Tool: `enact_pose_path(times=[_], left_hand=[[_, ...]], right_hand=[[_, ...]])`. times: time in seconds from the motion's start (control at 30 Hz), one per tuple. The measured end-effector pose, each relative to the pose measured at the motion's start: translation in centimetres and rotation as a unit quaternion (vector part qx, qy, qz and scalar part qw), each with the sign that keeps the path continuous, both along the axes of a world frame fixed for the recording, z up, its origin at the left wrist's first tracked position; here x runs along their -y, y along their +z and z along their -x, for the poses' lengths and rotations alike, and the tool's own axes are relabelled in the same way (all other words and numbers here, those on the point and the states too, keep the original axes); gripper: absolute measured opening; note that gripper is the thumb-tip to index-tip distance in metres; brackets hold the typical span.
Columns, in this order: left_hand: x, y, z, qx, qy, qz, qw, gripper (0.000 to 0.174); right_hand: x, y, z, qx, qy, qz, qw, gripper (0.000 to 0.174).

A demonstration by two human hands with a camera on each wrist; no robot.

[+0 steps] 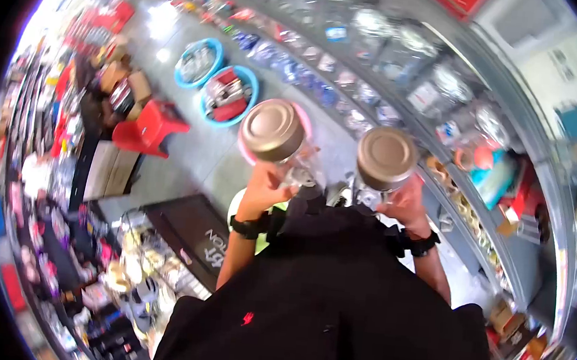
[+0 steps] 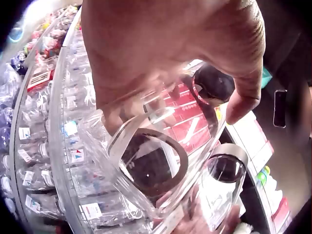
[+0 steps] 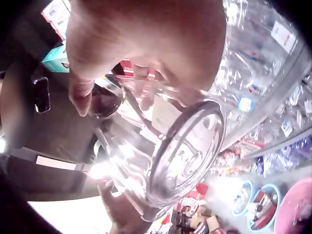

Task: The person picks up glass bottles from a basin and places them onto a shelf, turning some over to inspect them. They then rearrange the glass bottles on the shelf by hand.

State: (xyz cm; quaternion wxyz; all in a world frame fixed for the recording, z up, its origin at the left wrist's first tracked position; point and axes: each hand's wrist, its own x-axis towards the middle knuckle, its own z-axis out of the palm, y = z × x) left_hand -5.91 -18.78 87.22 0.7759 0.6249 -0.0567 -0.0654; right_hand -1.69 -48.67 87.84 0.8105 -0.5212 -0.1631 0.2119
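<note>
Two clear glass jars with bronze-coloured lids stand out side by side in front of the black-clothed body in the head view. My left hand [image 1: 264,188] grips the left jar [image 1: 273,131] below its lid. On the other side my right hand [image 1: 410,204] holds the right jar [image 1: 386,158] the same way. The left wrist view shows the left hand [image 2: 170,53] curled round clear glass, with thumb and fingers spread across it. In the right wrist view the right hand [image 3: 146,44] clasps its jar [image 3: 187,151], whose round glass base faces the camera.
Shelves [image 1: 441,77] full of plastic-wrapped goods run along the right. On the floor ahead are a pink basin [image 1: 244,150] and two blue basins [image 1: 254,84] with goods inside. A red stool [image 1: 150,127] and a dark sign board [image 1: 184,229] stand to the left.
</note>
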Motion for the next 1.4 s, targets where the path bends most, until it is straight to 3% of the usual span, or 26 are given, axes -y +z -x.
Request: enact_pose_path(times=[0.07,0.13,0.2,0.27,0.33,0.37,0.43,0.53,0.6,0.63,0.7,0.73,0.77,0.83,0.9,1.03,1.07,1.17,1.23,1.3,1.37,1.4], left_hand=[[0.0,-0.8,-0.4,0.018,-0.054,-0.062,0.996,0.075],[-2.1,-5.2,-0.4,-0.018,-0.091,-0.169,0.981,0.071],[0.2,-5.3,-2.1,-0.008,-0.14,-0.16,0.977,0.064],[5.0,-3.8,-4.7,0.092,-0.165,-0.089,0.978,0.068],[8.8,-2.5,-5.7,0.022,-0.13,0.003,0.991,0.076],[10.4,-0.9,-5.2,-0.112,-0.114,0.099,0.982,0.08],[11.0,-1.3,-6.4,-0.111,-0.16,0.061,0.979,0.077],[11.3,-5.8,-8.4,-0.211,-0.226,0.022,0.951,0.075],[11.7,-8.6,-9.4,-0.213,-0.272,0.007,0.938,0.071],[11.8,-9.1,-9.7,-0.189,-0.293,-0.091,0.933,0.065],[11.5,-13.3,-9.7,-0.196,-0.272,-0.092,0.938,0.06],[11.8,-9.8,-6.9,-0.209,-0.238,-0.099,0.943,0.08],[12.2,-9.8,-6.1,-0.224,-0.229,-0.119,0.94,0.08],[12.5,-10.5,-5.2,-0.273,-0.239,-0.125,0.923,0.085],[13.2,-10.5,-3.5,-0.215,-0.212,-0.128,0.945,0.084],[17.6,-8.7,-0.3,-0.207,-0.184,-0.14,0.951,0.084],[18.5,-9.6,0.4,-0.197,-0.182,-0.15,0.951,0.086],[21.0,-19.8,-0.9,-0.227,-0.212,-0.153,0.938,0.091],[28.3,-11.7,3.7,-0.161,-0.192,-0.116,0.961,0.055],[33.0,-8.6,6.2,-0.202,-0.249,-0.132,0.938,0.049],[38.1,-6.0,7.8,-0.168,-0.363,-0.154,0.904,0.049],[41.0,-5.2,8.9,-0.163,-0.376,-0.154,0.899,0.052]], right_hand=[[2.6,0.2,1.6,-0.014,-0.048,0.024,0.998,0.097],[3.0,1.5,3.2,0.004,-0.088,0.014,0.996,0.092],[4.8,-1.0,5.9,0.007,-0.139,0.078,0.987,0.092],[5.3,-0.5,8.3,-0.03,-0.219,0.098,0.97,0.093],[5.4,2.5,10.4,-0.049,-0.295,0.049,0.953,0.092],[4.8,2.9,11.2,-0.055,-0.334,0.012,0.941,0.092],[4.5,1.9,14.1,-0.03,-0.408,0.022,0.912,0.089],[3.5,-0.6,19.1,-0.102,-0.533,0.014,0.84,0.086],[2.1,-1.4,21.0,-0.166,-0.628,0.037,0.759,0.08],[1.5,-1.5,22.0,-0.193,-0.672,0.053,0.713,0.078],[1.2,-1.9,24.1,-0.213,-0.74,0.1,0.63,0.075],[1.4,-2.4,25.0,-0.205,-0.766,0.13,0.595,0.075],[2.0,-2.7,25.7,-0.196,-0.788,0.162,0.561,0.075],[3.1,-1.7,27.1,-0.221,-0.796,0.161,0.54,0.077],[4.9,-1.1,27.9,-0.249,-0.796,0.165,0.527,0.076],[9.4,-3.2,29.5,-0.18,-0.825,0.168,0.509,0.071],[10.6,-3.7,30.2,-0.193,-0.818,0.175,0.513,0.072],[14.6,-4.1,32.9,-0.152,-0.819,0.161,0.53,0.074],[17.2,-2.8,35.1,-0.139,-0.818,0.13,0.542,0.073],[19.8,-2.8,37.8,-0.128,-0.825,0.13,0.534,0.073],[21.4,-2.3,40.6,-0.135,-0.843,0.156,0.497,0.075],[22.5,-1.9,41.7,-0.132,-0.856,0.167,0.471,0.076]])
